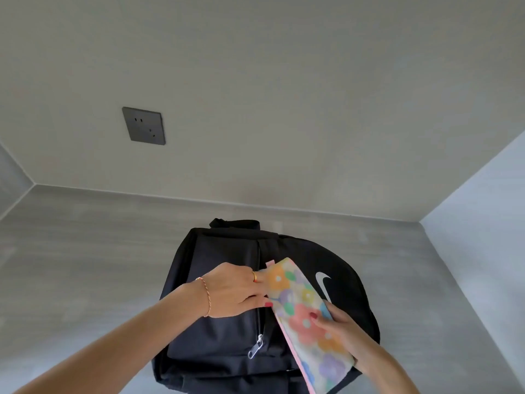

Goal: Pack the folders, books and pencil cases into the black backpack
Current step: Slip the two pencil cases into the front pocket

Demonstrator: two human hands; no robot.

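The floral pencil case looks light, soft and flat, a fabric pouch that would flex if held by 1 end only. It lies slanted over the black backpack, which stands on the grey bench, its far end at the open zip slot. The right hand pinches its near right edge, thumb on top; the left hand grips the far left edge by the opening. Holding both ends suits it, feeding the far corner in first.
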